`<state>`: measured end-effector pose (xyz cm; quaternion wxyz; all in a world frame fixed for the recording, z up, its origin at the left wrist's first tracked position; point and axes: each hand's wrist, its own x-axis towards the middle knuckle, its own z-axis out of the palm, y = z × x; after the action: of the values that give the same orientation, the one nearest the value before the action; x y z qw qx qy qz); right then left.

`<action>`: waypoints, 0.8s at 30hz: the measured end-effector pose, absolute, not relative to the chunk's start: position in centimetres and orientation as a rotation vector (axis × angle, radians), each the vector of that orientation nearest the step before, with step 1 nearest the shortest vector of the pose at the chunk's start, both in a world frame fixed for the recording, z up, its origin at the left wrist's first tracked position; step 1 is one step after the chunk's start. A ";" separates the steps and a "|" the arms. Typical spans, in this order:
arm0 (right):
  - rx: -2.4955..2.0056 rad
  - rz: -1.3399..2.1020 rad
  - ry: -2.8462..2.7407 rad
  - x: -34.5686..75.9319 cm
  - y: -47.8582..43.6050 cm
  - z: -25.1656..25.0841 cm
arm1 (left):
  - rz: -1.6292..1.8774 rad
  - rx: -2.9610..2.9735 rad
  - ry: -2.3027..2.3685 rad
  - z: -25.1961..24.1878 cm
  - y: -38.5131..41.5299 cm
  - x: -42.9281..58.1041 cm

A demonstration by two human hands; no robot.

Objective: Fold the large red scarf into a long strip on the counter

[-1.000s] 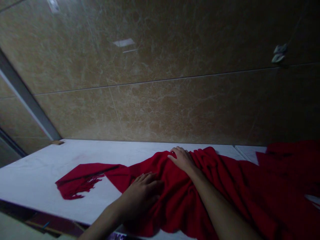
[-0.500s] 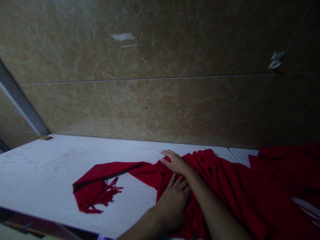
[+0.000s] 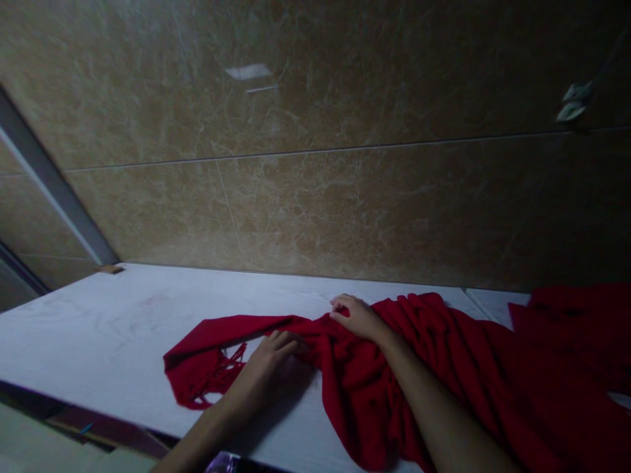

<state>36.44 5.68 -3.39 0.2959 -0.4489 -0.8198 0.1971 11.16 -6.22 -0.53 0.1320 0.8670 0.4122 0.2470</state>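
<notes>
A long red fringed scarf (image 3: 355,401) lies bunched and wrinkled on the white tabletop, its narrow strip running left. That strip folds back at a tasselled end (image 3: 217,381). My left hand (image 3: 276,358) is closed, its bent fingertips on the strip between the tassels and the bunched part; the palm side is hidden. Slightly farther right and back, my right hand (image 3: 357,318) curls its fingers around the gathered cloth where the strip meets the heap.
A brown marbled tile wall (image 3: 305,210) rises behind the white table (image 3: 123,328). More red fabric (image 3: 582,328) is piled at the far right. A small brown block (image 3: 109,269) sits by the grey metal post (image 3: 54,177). Something purple and shiny (image 3: 224,462) shows at the front edge.
My left hand has moved left, off the bunched cloth and onto the narrow strip. The right hand stays at the gathered part. The view has shifted slightly.
</notes>
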 end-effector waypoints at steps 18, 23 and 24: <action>-1.593 0.339 -2.286 35.7 4.6 -1.5 | 0.937 2.093 1.102 0.0 -3.9 12.3; -1.817 0.217 -2.179 35.9 5.3 -1.5 | 0.737 2.507 1.110 2.6 -5.3 11.0; -1.861 0.198 -2.149 36.1 5.4 -1.4 | 0.657 2.612 1.066 2.9 -5.8 10.6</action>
<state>36.08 5.36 -1.40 0.1455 -0.6462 -0.7460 0.0687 10.64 -5.81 2.89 0.1221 0.8950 0.3652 0.2252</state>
